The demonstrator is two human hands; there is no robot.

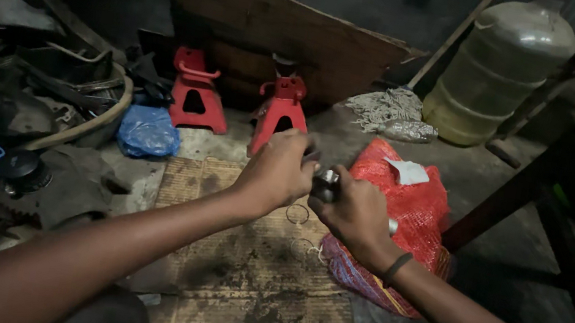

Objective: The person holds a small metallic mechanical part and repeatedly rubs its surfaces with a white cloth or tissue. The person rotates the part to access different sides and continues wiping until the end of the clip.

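The left hand (278, 171) and right hand (356, 215) are both curled tight around a small shiny metal cylinder (327, 185), gripped between them above the far edge of a grimy corrugated cardboard mat (247, 270). Thin wire rings (297, 215) lie on the mat below. A red mesh sack (411, 204) bulges at its right edge; two red jack stands (235, 103) stand beyond.

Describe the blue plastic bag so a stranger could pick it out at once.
Start at the wooden board leaning against the back wall. Two red jack stands stand before it; the blue bag lies on the floor just left of the left stand, beside the heap of dark parts. It is the only crumpled, shiny blue thing there.
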